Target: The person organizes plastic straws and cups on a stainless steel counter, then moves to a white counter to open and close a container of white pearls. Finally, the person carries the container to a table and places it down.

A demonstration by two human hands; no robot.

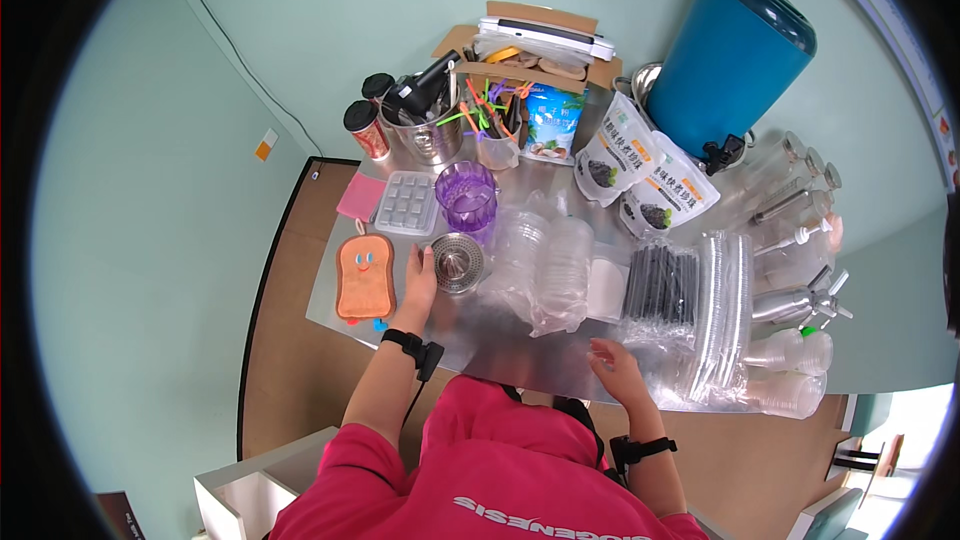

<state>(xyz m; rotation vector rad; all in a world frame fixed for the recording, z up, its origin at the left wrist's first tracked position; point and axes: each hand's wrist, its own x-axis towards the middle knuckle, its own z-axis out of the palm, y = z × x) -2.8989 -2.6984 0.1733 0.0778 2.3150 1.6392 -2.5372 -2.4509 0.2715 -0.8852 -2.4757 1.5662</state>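
My left hand (421, 275) is at the left side of a round metal citrus juicer (458, 262), with the fingers along its rim; whether they grip it cannot be told. Behind the juicer stands a purple transparent plastic pitcher (466, 196). An orange toast-shaped cloth (365, 277) with a smiling face lies left of the hand. My right hand (613, 366) hovers near the table's front edge with its fingers loosely bent and nothing in them. Beyond it lie bagged black straws (661, 283), and to their left are stacks of clear plastic cups (564, 270) in bags.
Behind are a clear ice tray (407, 202), a metal bucket of utensils (429, 139), white pouches (611, 154) and a large blue drink dispenser (731, 52). Bagged clear lids (721, 315), a metal cream whipper (787, 304) and glass bottles (791, 187) crowd the right side.
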